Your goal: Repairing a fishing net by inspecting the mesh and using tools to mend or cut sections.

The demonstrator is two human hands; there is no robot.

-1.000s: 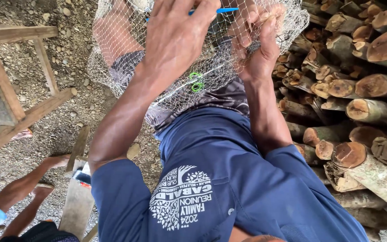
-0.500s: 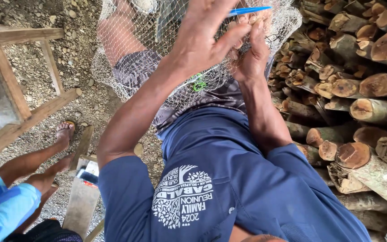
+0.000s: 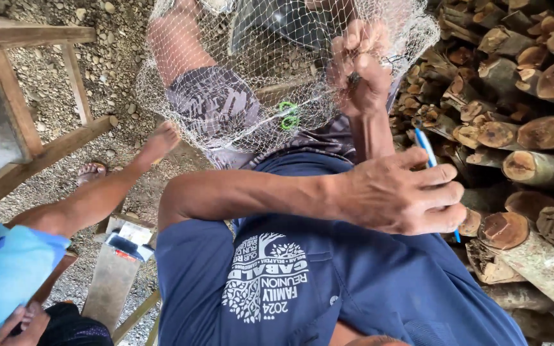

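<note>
The stack of cut logs (image 3: 520, 134) fills the right side and runs off the top and right edges, so its count cannot be taken; the wooden frame (image 3: 40, 150) at the left is likewise cropped. One white fishing net (image 3: 251, 83) hangs across the upper middle, its top cut off by the picture's edge, and through the mesh a leg in patterned shorts shows dimly, along with a dark rounded shape I cannot identify. The person's blue shirt (image 3: 328, 282) covers the lower centre. A second person sits at lower left, only partly in view: one bare leg (image 3: 97, 192) stretched out, a light blue sleeve (image 3: 4, 269), and a hand at the bottom corner. Two hands belong to the wearer. The right hand (image 3: 357, 74) is up in the net, fingers curled tight around a bunch of mesh. The left hand (image 3: 405, 195) has dropped from the net, where it was half a second ago, and now sits lower and to the right, pinching a single blue netting needle (image 3: 428, 150) between thumb and fingers; the needle's lower end is hidden behind the hand. One small green loop (image 3: 288, 115) sits in the mesh. Any twine from needle to net is too fine to make out.
</note>
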